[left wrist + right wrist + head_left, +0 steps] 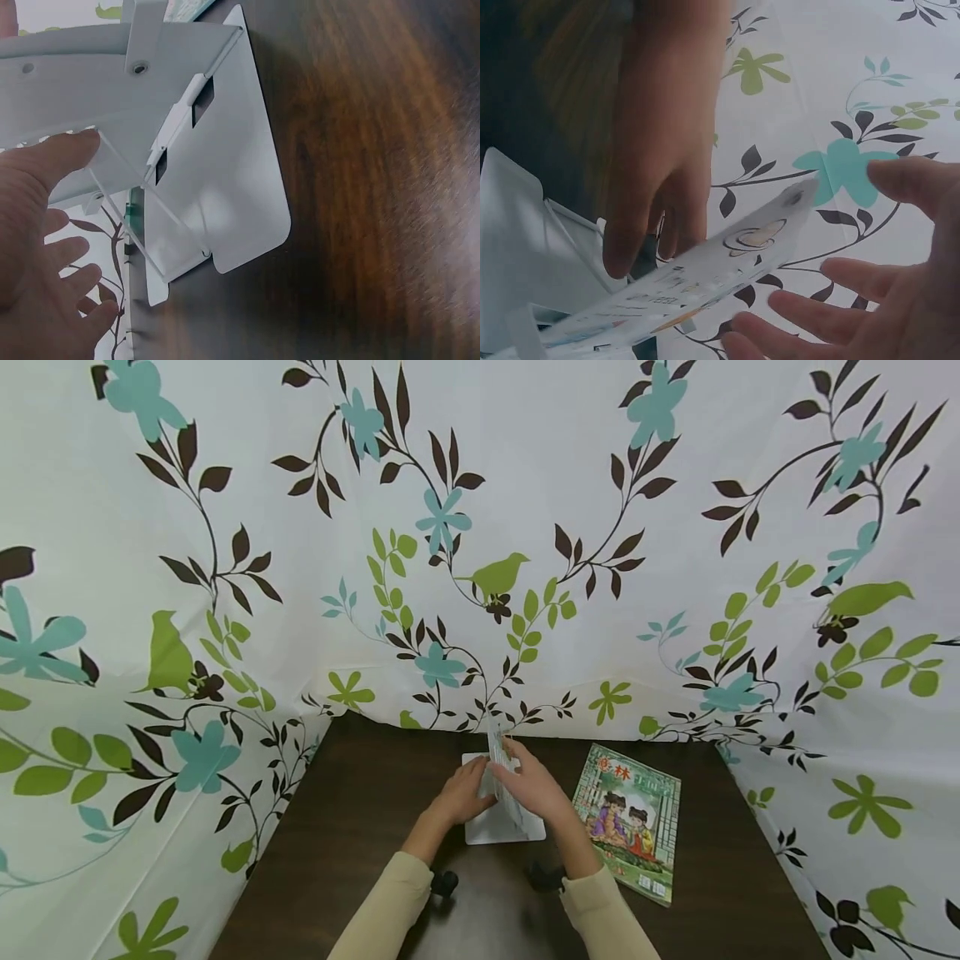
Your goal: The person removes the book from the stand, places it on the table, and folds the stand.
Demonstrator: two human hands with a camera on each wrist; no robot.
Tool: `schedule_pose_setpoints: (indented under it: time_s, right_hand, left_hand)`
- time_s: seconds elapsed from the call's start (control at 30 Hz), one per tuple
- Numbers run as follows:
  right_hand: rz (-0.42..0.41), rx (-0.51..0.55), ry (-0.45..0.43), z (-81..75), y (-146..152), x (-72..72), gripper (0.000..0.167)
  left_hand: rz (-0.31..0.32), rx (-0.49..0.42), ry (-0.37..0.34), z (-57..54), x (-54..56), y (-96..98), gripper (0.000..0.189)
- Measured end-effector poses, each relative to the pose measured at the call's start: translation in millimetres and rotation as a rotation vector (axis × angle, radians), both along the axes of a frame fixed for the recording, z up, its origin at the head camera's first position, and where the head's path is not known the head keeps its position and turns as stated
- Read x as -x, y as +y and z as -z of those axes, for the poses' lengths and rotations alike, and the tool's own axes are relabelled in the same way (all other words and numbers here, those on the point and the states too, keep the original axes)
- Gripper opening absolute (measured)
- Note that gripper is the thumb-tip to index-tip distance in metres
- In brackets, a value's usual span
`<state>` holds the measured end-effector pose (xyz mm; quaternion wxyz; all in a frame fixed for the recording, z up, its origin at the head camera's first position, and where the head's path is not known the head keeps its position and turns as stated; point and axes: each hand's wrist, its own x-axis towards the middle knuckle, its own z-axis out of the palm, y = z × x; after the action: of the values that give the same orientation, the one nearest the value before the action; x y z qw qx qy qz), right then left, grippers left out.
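A white metal book stand is on the table between my hands, with its flat base plate [487, 833] down and its hinged back panel [82, 82] raised. In the left wrist view, a thin wire prop [131, 240] runs from panel to base. My left hand [459, 795] is on the wire side, thumb tip [82, 148] at the top of the wire, other fingers loosely bent below. My right hand [534, 787] is by the panel's printed face [675, 296]; its fingers [817, 311] are spread and hold nothing in the right wrist view.
A green illustrated magazine [630, 827] lies on the dark wooden table [360, 827], right of the stand. Beyond the table's back edge hangs a white cloth [525, 485] patterned with leaves and birds. Black wrist devices [444, 883] sit under both forearms.
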<state>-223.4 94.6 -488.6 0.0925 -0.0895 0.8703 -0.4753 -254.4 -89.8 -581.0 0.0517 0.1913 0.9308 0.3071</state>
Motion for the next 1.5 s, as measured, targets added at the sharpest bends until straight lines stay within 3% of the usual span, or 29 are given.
schedule_pose_setpoints:
  time_s: [0.2,0.3,0.37,0.47,0.57,0.6,0.67,0.77,0.97,1.23,1.5]
  right_hand:
    - [-0.046,-0.021,-0.026,10.1,0,-9.9,0.077]
    - [-0.066,-0.016,-0.038,11.7,2,-12.0,0.076]
    - [-0.082,-0.011,-0.034,13.4,2,-12.8,0.072]
    - [-0.103,-0.019,-0.014,15.4,3,-14.4,0.063]
    - [-0.113,-0.031,-0.004,16.4,4,-16.6,0.057]
    - [-0.115,-0.032,-0.002,16.3,4,-17.4,0.056]
    - [-0.115,-0.031,-0.004,15.8,4,-18.6,0.056]
    - [-0.109,-0.032,-0.010,15.8,4,-19.6,0.055]
    - [-0.108,-0.043,-0.001,20.7,2,-16.3,0.055]
    - [-0.088,-0.035,0.015,24.4,5,-9.2,0.052]
    - [0.019,-0.004,0.031,23.0,15,-7.4,0.051]
  left_hand:
    - [-0.005,-0.006,-0.019,16.1,9.9,1.7,0.073]
    - [0.006,0.005,-0.027,31.7,17.3,3.0,0.072]
    - [0.022,0.005,0.000,44.6,21.6,3.5,0.068]
    - [0.038,0.013,0.038,55.3,22.6,5.5,0.062]
    - [0.050,0.021,0.058,52.4,18.9,8.8,0.057]
    - [0.047,0.022,0.040,43.8,14.4,10.6,0.057]
    - [0.038,0.053,0.036,36.6,10.3,13.7,0.058]
    - [-0.020,0.119,0.029,30.6,5.3,18.6,0.058]
    - [-0.127,0.186,0.030,32.7,5.0,23.3,0.057]
    - [-0.095,0.212,0.052,30.6,13.9,19.6,0.061]
    - [-0.080,0.173,0.088,30.3,23.0,16.7,0.063]
